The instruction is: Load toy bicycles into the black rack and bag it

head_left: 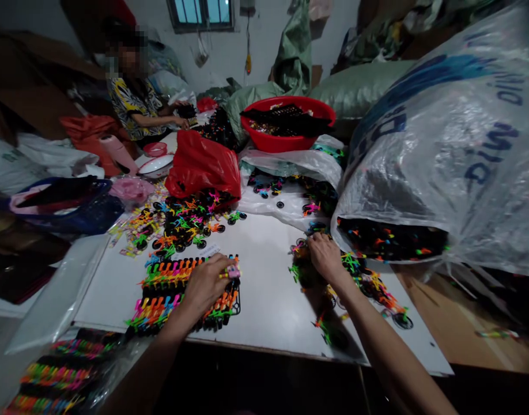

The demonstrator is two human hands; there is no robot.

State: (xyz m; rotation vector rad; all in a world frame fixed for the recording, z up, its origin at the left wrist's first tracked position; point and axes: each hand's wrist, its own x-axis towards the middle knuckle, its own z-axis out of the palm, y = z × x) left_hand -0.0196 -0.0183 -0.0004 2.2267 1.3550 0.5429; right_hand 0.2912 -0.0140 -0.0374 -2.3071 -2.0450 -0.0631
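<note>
- The left hand (206, 283) rests on a black tray (184, 294) of small toy bikes set in rows of orange, green, pink and blue; its fingertips pinch a small pink piece (233, 271) at the tray's upper right corner.
- The tray lies flat on the white counter (268, 288), near its front edge.
- The right hand (325, 257) reaches into a loose heap of toy bikes (359, 282) on the right side of the counter, fingers curled down among them; what it grips cannot be told.
- That heap spills from the mouth of a big clear plastic sack (446, 150) lying on its side just beside the hand. Blue print runs across the sack, but it is upside down and creased; no full word can be read.
- A second pile of toy bikes (182, 222) lies past the tray, in front of a red plastic bag (204, 164).
- A red basin (286, 124) with dark parts in it stands further back, behind crumpled clear plastic.
- At the lower left, below the counter edge, a clear bag holds filled trays (57, 372) stacked in coloured rows.
- Across the counter another person (137, 104) in a yellow and black patterned top sits with both hands on dark pieces.
- A dark blue bag (70, 204) lies at the left, well apart from both hands.
</note>
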